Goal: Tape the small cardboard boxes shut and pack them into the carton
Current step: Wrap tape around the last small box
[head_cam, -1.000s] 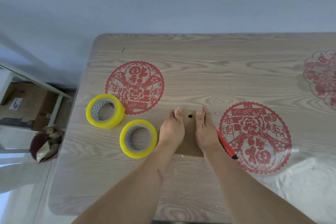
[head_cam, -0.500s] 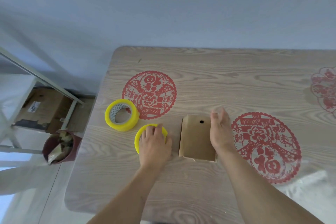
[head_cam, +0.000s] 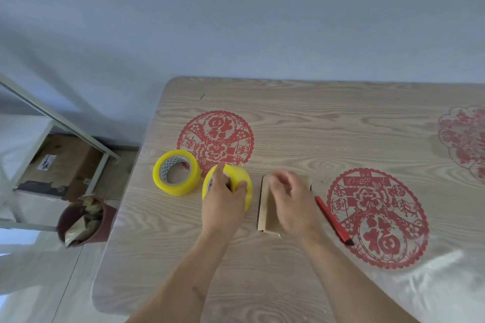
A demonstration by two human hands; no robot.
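Near the table's left edge, a yellow tape roll is being gripped by the left hand. The small cardboard box, just beside it, is being covered by the blurred right hand, its grip impossible to tell. Unsteadied, the box risks being dragged askew while tape is being pulled.

Wooden table — one yellow tape roll, small cardboard box, red pen, red paper-cuts.

1 head-mounted wide-angle camera supplies the only view. It looks forward and steeply down onto the near left corner of the table, close above both forearms. The wall fills the upper frame; floor shows at left.
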